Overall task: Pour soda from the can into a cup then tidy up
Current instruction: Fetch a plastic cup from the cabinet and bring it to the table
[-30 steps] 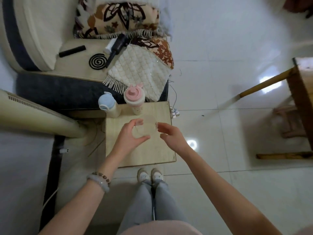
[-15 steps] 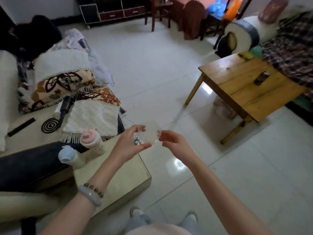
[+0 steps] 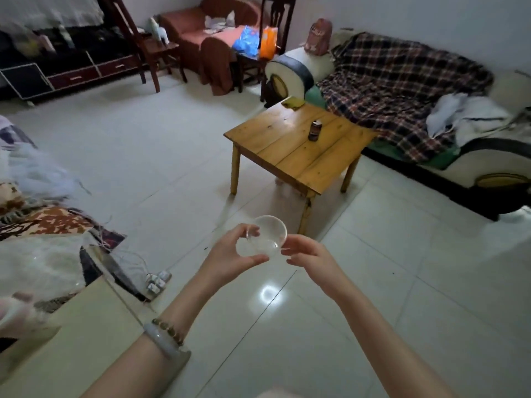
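Pinching one clear cup (image 3: 263, 237) — left hand (image 3: 230, 258), right hand (image 3: 309, 255), one can (image 3: 315, 130) on table (image 3: 290, 150)

Bare tiled floor (image 3: 161, 156) lies open between the person and the wooden table (image 3: 293, 150). On the tabletop only a can (image 3: 315, 131) stands, near the far side, with a yellow thing (image 3: 293, 102) at the far corner; its near planks are bare. A plaid-covered sofa (image 3: 402, 93) closes off the table's right side.
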